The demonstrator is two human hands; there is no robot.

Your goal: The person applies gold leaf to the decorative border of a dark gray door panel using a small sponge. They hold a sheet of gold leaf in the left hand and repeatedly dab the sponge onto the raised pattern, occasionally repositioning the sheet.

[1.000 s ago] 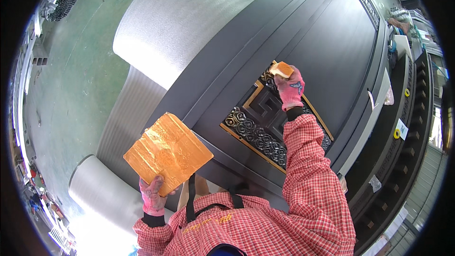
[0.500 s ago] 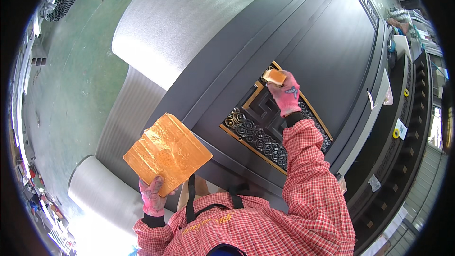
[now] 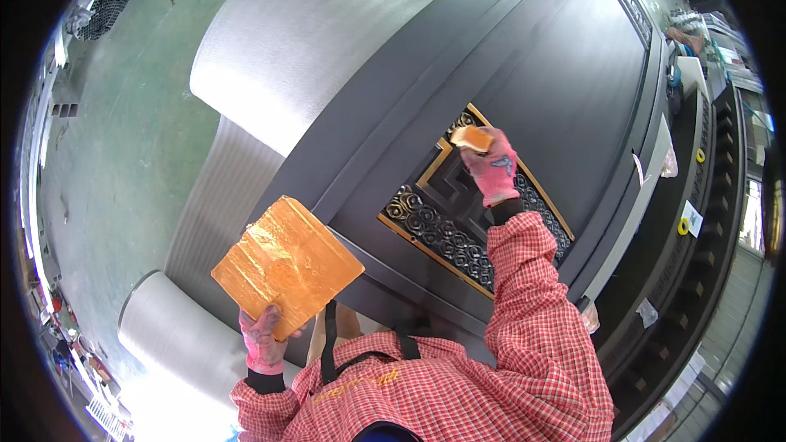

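In a pink glove, my left hand (image 3: 264, 339) grips the lower corner of a flat, square board covered in gold paint (image 3: 288, 266), held out beside the dark panel. My right hand (image 3: 491, 170), gloved too, pinches a gold-stained sponge (image 3: 472, 139) over the upper part of a carved ornament (image 3: 446, 229). Gold colour lies along the ornament's raised border and part of its inner fret; some scrolls at its left corner have gold tints, while most others look black. The ornament is set in a large dark grey door panel (image 3: 393, 123). My right hand hides part of the carving.
Silvery foam sheeting (image 3: 270, 49) lies left of the panel, with a rolled end (image 3: 176, 344) near me. On the right stands a dark slotted frame (image 3: 655, 295) with yellow tape rolls (image 3: 684, 227). The green floor (image 3: 123, 139) stretches along the left.
My right hand and the sponge have shifted slightly down and to the left over the ornament. The left hand and its board have barely moved.
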